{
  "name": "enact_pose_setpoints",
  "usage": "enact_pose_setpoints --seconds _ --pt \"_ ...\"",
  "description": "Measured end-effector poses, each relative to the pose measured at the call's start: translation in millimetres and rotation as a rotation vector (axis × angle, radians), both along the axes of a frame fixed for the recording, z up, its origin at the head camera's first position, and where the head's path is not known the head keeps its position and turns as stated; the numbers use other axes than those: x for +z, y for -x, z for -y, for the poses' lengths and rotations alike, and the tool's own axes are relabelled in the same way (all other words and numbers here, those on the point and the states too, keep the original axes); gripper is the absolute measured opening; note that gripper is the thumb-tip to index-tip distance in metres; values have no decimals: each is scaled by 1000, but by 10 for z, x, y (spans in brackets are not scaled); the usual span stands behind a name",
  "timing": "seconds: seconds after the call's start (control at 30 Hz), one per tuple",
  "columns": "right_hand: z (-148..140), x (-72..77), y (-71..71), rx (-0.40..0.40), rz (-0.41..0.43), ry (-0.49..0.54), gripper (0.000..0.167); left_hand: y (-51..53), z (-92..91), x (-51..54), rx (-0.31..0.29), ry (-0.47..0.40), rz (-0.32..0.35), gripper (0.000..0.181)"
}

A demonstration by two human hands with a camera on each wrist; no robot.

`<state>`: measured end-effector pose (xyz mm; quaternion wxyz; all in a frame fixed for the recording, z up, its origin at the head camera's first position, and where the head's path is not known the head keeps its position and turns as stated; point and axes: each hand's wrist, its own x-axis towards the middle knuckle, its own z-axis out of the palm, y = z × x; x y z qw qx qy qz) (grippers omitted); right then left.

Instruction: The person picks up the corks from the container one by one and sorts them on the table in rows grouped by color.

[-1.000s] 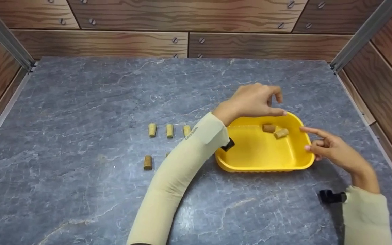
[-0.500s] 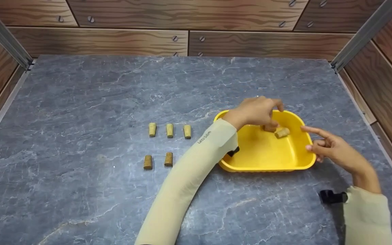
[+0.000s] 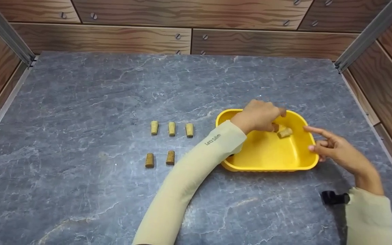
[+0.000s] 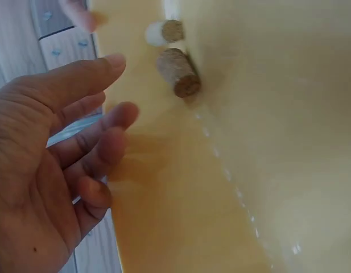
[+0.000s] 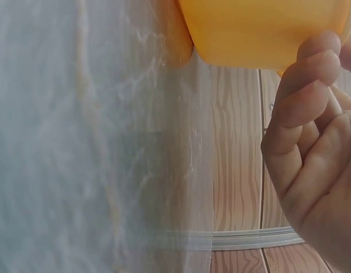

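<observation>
A yellow plastic tub (image 3: 271, 153) stands at the right of the table. In it lie a light cork (image 3: 285, 132) and a brown cork (image 4: 179, 73). My left hand (image 3: 259, 115) reaches over its far rim; the left wrist view shows the thumb and fingers apart, bent loosely beside the brown cork and not touching it. In the head view that cork is mostly hidden by the hand. My right hand (image 3: 342, 151) holds the tub's right rim, index finger and thumb at the edge, other fingers curled against the outer wall (image 5: 249, 40).
Left of the tub, three light tapered corks (image 3: 172, 129) form a row, with two brown corks (image 3: 170, 158) in a row nearer me. Wood-patterned panels (image 3: 107, 37) and metal posts (image 3: 369, 37) bound the grey marbled table (image 3: 80, 102).
My left hand has come down and nearer me, into the tub by the brown cork. Its arm has uncovered more corks on the table. The right hand stays at the rim.
</observation>
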<state>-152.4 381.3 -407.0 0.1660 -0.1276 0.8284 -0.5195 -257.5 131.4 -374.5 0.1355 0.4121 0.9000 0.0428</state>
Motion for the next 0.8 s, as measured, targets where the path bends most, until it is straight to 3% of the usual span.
enact_pose_setpoints --seconds 0.27,0.8 --pt "3 0 1 2 9 16 54 -38 24 -46 -43 19 -139 44" --pt "6 -3 9 6 3 0 53 -59 38 -131 -41 80 -112 36"
